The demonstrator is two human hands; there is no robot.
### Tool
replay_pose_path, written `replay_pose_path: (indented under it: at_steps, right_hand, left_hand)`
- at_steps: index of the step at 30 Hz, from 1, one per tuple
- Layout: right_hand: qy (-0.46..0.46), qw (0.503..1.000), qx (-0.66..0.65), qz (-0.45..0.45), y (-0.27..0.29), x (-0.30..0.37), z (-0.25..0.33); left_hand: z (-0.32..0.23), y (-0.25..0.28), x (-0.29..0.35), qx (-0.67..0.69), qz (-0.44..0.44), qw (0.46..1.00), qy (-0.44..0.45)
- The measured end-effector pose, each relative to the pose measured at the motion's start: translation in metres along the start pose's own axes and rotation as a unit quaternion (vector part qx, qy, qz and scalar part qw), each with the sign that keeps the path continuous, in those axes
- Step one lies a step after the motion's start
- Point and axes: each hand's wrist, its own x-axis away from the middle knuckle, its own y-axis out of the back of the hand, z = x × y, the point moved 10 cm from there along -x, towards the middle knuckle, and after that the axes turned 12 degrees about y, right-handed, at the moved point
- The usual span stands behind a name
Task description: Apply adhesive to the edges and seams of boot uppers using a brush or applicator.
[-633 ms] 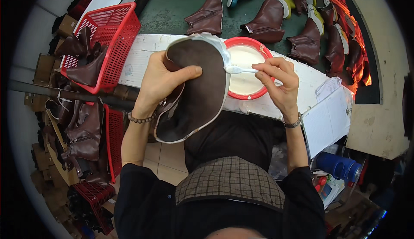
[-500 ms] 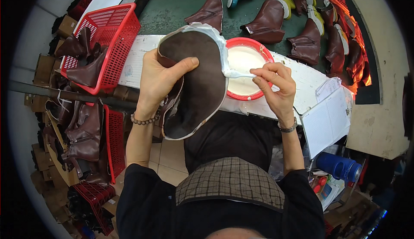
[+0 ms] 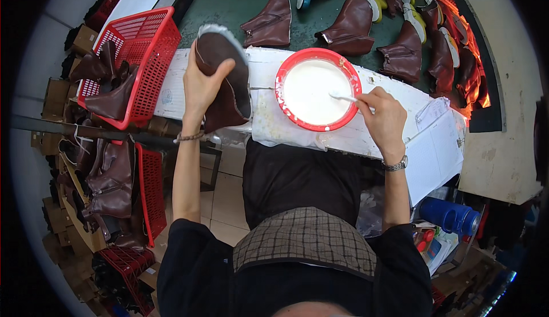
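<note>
Down at the bottom of the frame, dark sleeves and a checked apron; both forearms run up toward the white bench (image 3: pixel 297 128) at mid-frame. The right hand (image 3: pixel 384 120), right of centre, is pinched closed on a thin brush (image 3: pixel 345 97), its tip dipped into the white glue in the red bowl (image 3: pixel 283 97). The left hand (image 3: pixel 201 88), left of centre, is wrapped tight around a brown boot upper (image 3: pixel 231 82), lifted with its pale-edged bottom rim turned up and away toward the top of the picture.

For this dip to go well, I'd say: load the brush lightly, wipe the excess on the bowl's rim, and hold the upper steady with the rim facing the brush so the glue lands on the pale edge only, not on the leather face.

The upper itself is dark chocolate leather, smooth, slightly glossy, curved like a shell, with a whitish band around its open edge.

Further out: a red basket (image 3: pixel 151 48) at upper left with more brown uppers inside, and across the top a green surface (image 3: pixel 229 2) lined with finished brown boots (image 3: pixel 349 22), one teal piece among them.
</note>
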Motion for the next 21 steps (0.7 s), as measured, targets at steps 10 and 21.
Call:
replay_pose_path:
  at_steps: [10,21]
  right_hand:
    - [-0.066,0.997,-0.04,-0.01,0.007,0.02,-0.019]
    - [-0.105,0.983,-0.14,-0.051,-0.006,0.034,-0.043]
  left_hand:
    - [0.058,-0.016,0.095,-0.339,0.217,0.914,0.047]
    - [0.069,-0.005,0.117,-0.257,0.154,0.942,-0.151]
